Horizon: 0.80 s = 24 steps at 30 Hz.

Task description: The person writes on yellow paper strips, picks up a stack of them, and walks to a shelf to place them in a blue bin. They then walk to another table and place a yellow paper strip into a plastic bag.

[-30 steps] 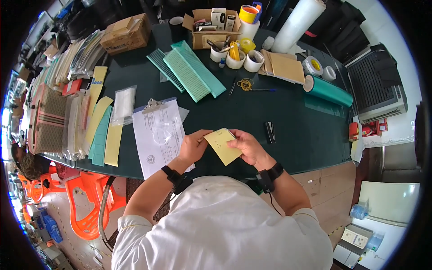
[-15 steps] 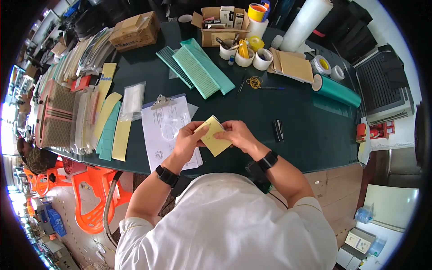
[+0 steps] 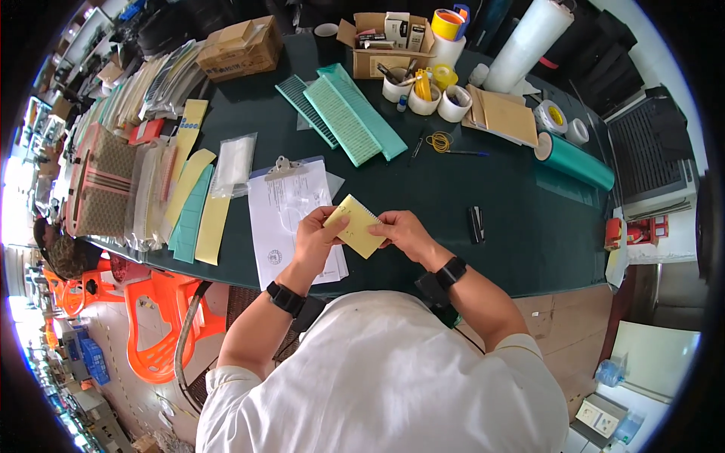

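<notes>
Between my hands, above the near edge of the table, is a small yellow notepad [image 3: 359, 235] with a toothed or spiral-looking upper right edge. It is tilted, with a few faint marks on its face. My left hand [image 3: 311, 240] pinches its left side, thumb on top. At the right side, my right hand [image 3: 408, 235] grips the pad between thumb and curled fingers. A clipboard [image 3: 281, 166] with printed white sheets [image 3: 270, 213] lies beside my left hand, partly covered by it. To the right of my right hand lies a black stapler [image 3: 476, 224].
Teal perforated strips [image 3: 343, 121], rubber bands [image 3: 439, 141] and a pen [image 3: 467, 153] lie farther back. Behind them stand an open carton [image 3: 389, 62] and tape-roll holders [image 3: 454, 104]. A teal film roll [image 3: 578, 160] lies right; a patterned bag [image 3: 103, 185] and sleeves stand left.
The view has shifted, so the table things appear farther right. My right thumb has moved from the pad's face toward its right edge; both hands still hold the pad.
</notes>
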{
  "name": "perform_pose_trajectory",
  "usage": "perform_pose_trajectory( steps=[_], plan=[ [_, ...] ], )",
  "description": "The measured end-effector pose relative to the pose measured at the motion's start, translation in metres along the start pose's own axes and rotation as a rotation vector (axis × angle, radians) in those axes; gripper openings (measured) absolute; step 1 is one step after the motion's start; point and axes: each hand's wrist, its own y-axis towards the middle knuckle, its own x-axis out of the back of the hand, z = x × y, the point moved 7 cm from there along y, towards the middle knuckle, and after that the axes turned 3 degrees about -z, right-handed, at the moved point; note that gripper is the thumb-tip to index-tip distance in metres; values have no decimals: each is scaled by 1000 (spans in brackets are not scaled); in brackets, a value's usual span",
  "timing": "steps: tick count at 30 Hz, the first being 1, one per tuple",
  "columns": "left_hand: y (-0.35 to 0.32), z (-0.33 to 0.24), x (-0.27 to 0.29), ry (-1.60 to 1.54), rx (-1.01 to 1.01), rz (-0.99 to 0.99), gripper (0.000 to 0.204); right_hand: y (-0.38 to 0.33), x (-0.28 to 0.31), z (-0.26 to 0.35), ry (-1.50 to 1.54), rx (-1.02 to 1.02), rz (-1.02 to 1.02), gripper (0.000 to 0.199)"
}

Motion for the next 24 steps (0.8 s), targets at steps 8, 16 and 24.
perform_pose_trajectory(
  steps=[8,16,24],
  plan=[
    [-22,-20,-13,506,-313,70,26,-10,-11,71,-221,609,-5,27],
    [-32,-26,-17,340,-328,137,19,-14,-17,70,-284,523,56,27],
    [-26,-15,-2,383,-256,96,16,-9,-19,55,-275,364,45,24]
  ],
)
